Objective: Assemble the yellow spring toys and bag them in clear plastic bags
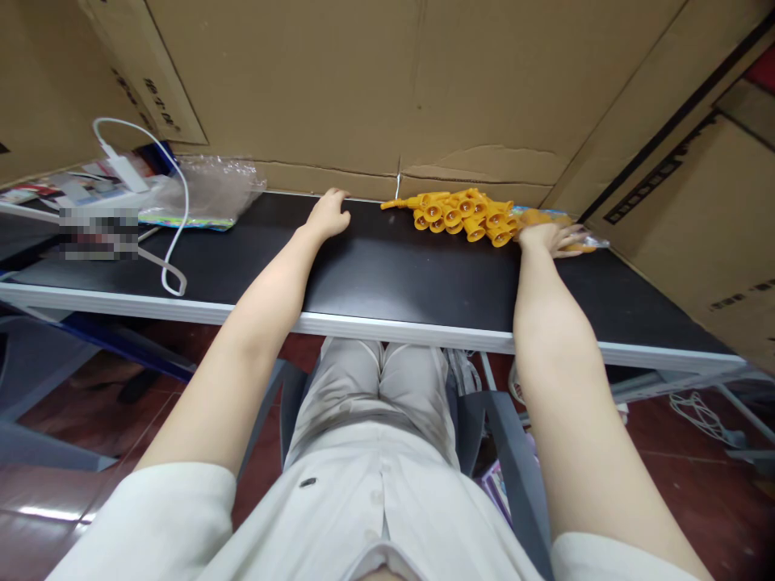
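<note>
A pile of yellow-orange, bell-mouthed plastic pieces (463,211) lies toward the back of the black table, and one at its left end has a thin stem pointing left. My right hand (543,236) is just right of the pile. Its fingers are stretched out over a clear plastic bag (592,240) with orange pieces showing in or under it; part of the bag is hidden by the hand. On the bare tabletop left of the pile rests my left hand (328,215), thumb apart from the fingers, holding nothing.
The black table (412,282) has a pale metal front edge. Tall cardboard (363,81) walls its back and right side. At left lie a clear plastic packet (211,194), papers and a white cable (186,194). A grey chair (502,452) is under me.
</note>
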Available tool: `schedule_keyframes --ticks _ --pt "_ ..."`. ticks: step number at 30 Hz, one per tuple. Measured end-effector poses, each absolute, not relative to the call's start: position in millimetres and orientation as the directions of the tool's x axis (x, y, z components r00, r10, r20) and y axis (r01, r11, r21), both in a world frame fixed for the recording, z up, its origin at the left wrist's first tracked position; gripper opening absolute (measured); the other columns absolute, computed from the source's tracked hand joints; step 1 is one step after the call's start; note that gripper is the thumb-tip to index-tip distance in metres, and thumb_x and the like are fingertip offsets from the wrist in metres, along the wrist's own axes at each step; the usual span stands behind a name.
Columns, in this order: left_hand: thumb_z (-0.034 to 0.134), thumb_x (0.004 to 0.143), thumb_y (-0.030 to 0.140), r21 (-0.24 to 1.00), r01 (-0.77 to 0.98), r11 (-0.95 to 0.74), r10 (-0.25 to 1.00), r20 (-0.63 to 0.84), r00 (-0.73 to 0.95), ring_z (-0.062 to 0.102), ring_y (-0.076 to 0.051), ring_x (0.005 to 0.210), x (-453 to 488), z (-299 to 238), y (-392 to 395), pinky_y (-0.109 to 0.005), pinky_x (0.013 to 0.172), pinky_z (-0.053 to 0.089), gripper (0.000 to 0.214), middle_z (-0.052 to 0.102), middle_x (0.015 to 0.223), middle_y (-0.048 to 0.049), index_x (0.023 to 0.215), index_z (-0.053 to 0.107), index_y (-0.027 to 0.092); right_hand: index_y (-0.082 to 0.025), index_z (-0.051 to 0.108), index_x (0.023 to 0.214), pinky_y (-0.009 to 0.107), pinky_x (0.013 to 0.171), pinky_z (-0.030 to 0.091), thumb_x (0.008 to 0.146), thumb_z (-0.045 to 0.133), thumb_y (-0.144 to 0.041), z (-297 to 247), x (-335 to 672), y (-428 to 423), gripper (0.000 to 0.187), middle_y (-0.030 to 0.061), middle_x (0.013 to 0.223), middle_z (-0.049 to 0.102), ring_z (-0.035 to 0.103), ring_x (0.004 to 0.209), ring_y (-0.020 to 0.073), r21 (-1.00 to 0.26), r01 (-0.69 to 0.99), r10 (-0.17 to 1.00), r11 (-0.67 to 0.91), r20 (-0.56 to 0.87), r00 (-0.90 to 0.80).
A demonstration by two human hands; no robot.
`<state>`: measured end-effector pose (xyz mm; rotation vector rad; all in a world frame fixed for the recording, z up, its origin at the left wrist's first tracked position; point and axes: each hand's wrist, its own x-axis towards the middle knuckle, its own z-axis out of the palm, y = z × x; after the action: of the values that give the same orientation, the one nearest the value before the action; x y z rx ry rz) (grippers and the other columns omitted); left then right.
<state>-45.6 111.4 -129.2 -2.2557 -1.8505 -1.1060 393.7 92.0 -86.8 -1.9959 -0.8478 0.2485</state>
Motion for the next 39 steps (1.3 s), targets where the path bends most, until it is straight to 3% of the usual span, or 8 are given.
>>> schedule_keyframes --ticks 3,7,22,26,30,32,34,39 --pt "0.061 0.081 0.02 0.405 0.857 -0.317 0.839 0.541 0.055 0.067 -0.035 0.145 -46 -130 112 -0.051 0.133 0.049 0.063 0.072 0.153 -0.0173 0.143 0.072 0.017 -0.003 0.046 0.168 0.063 0.14 0.001 0.111 0.051 -0.023 -92 394 92 0.06 0.0367 0.182 0.026 0.017 0.176 0.0308 -0.729 0.578 0.69 -0.365 0.204 0.694" --pt "0.06 0.083 0.019 0.413 0.859 -0.303 0.861 0.506 0.061 0.067 -0.035 0.146 -45 -127 109 -0.05 0.132 0.05 0.062 0.07 0.155 -0.0179 0.144 0.071 0.017 -0.002 0.049 0.167 0.058 0.141 0.007 0.113 0.051 -0.024 -89 391 87 0.059 0.0332 0.185 0.023 0.032 0.171 0.0285 -0.711 0.604 0.715 -0.36 0.205 0.668" --pt "0.059 0.084 0.015 0.381 0.888 -0.256 0.902 0.426 0.077 0.067 -0.034 0.145 -40 -121 101 -0.044 0.131 0.049 0.065 0.072 0.154 -0.0187 0.147 0.072 0.011 -0.015 0.068 0.124 0.075 0.133 0.024 0.104 0.051 0.001 -61 366 79 0.031 0.0285 0.174 0.047 0.029 0.172 0.03 -0.692 0.721 0.737 0.019 0.497 0.458" --pt "0.059 0.083 0.016 0.397 0.878 -0.266 0.916 0.388 0.102 0.071 -0.032 0.14 -38 -117 96 -0.043 0.127 0.053 0.06 0.077 0.146 -0.0152 0.14 0.077 0.015 -0.01 0.067 0.138 0.064 0.142 0.007 0.105 0.054 -0.002 -48 338 75 0.035 0.0229 0.176 0.048 0.038 0.17 0.028 -0.553 0.83 0.775 0.076 0.556 0.299" --pt "0.056 0.086 0.016 0.376 0.9 -0.22 0.957 0.262 0.125 0.073 -0.031 0.137 -30 -102 78 -0.039 0.125 0.054 0.056 0.08 0.142 -0.0138 0.136 0.08 0.016 -0.023 0.062 0.153 0.058 0.144 0.018 0.109 0.051 -0.019 -52 307 74 0.045 0.0121 0.183 0.042 0.037 0.172 0.0243 -0.335 0.919 0.849 0.208 0.529 0.0" --pt "0.055 0.089 0.017 0.352 0.917 -0.19 0.972 0.197 0.125 0.072 -0.029 0.139 -25 -94 67 -0.035 0.126 0.051 0.056 0.078 0.145 -0.0136 0.14 0.079 0.014 -0.012 0.058 0.161 0.056 0.144 0.024 0.11 0.045 -0.022 -60 291 73 0.054 0.0187 0.185 0.035 0.034 0.173 0.0284 -0.228 0.927 0.849 0.296 0.507 -0.147" --pt "0.054 0.091 0.017 0.34 0.926 -0.166 0.979 0.169 0.114 0.07 -0.028 0.141 -22 -87 59 -0.033 0.126 0.05 0.058 0.077 0.148 -0.0137 0.143 0.077 0.013 -0.001 0.057 0.161 0.067 0.142 0.025 0.105 0.048 -0.018 -70 276 73 0.059 0.0243 0.184 0.034 0.036 0.172 0.0365 -0.132 0.92 0.84 0.37 0.472 -0.27" --pt "0.048 0.096 0.018 0.29 0.948 -0.132 0.983 0.159 0.088 0.066 -0.025 0.147 -25 -85 58 -0.031 0.128 0.047 0.056 0.074 0.154 -0.0134 0.146 0.075 0.013 -0.011 0.064 0.16 0.081 0.138 0.02 0.102 0.048 -0.018 -98 253 82 0.06 0.0203 0.181 0.043 0.039 0.169 0.0427 0.035 0.814 0.745 0.58 0.381 -0.547"
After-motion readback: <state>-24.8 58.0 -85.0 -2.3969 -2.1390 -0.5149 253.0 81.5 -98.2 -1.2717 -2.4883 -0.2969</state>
